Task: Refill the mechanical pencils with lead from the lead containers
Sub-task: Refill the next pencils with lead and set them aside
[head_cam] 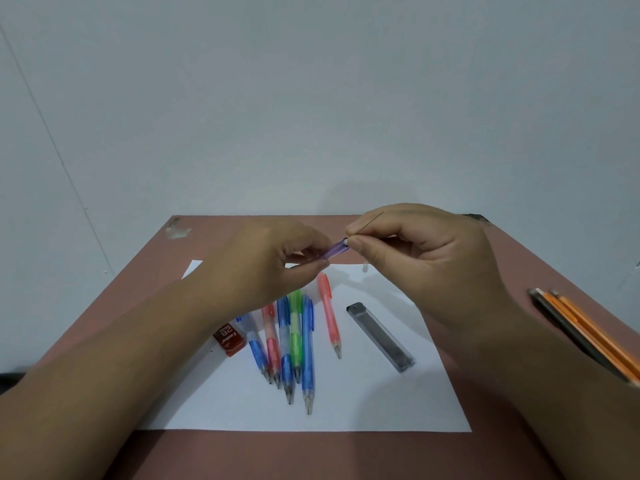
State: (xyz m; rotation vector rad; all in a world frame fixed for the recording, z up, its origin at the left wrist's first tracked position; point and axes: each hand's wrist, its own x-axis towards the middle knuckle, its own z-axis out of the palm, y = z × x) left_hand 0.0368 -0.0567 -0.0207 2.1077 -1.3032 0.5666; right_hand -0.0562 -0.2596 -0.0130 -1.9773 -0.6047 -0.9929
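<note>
Left hand (277,268) holds the purple mechanical pencil (335,249) raised over the far edge of the white paper (363,403), fingers curled round the barrel, open back end pointing right. Right hand (422,251) pinches a thin lead (370,221) between thumb and forefinger, right at the barrel mouth; lead slants up and away to the right. Judgement: feeding lead into the barrel, alignment step. Lead looks very light, stiff but brittle, likely snaps if bent or pushed off-axis, so pinch close to the entering end, light pressure. Pencil is light smooth plastic, could roll in the fingers; hold mid-barrel, steady. Lying on the paper: five more pencils in a bunch (287,341), a pink pencil (329,317) just right of them, a clear lead container (381,336) further right, a red lead case (230,337) left, partly under the forearm. Small whitish piece (364,267) on the paper beneath the right hand, maybe the cap, cannot tell. Wooden pencils (585,332) on the table's (311,455) right edge.
</note>
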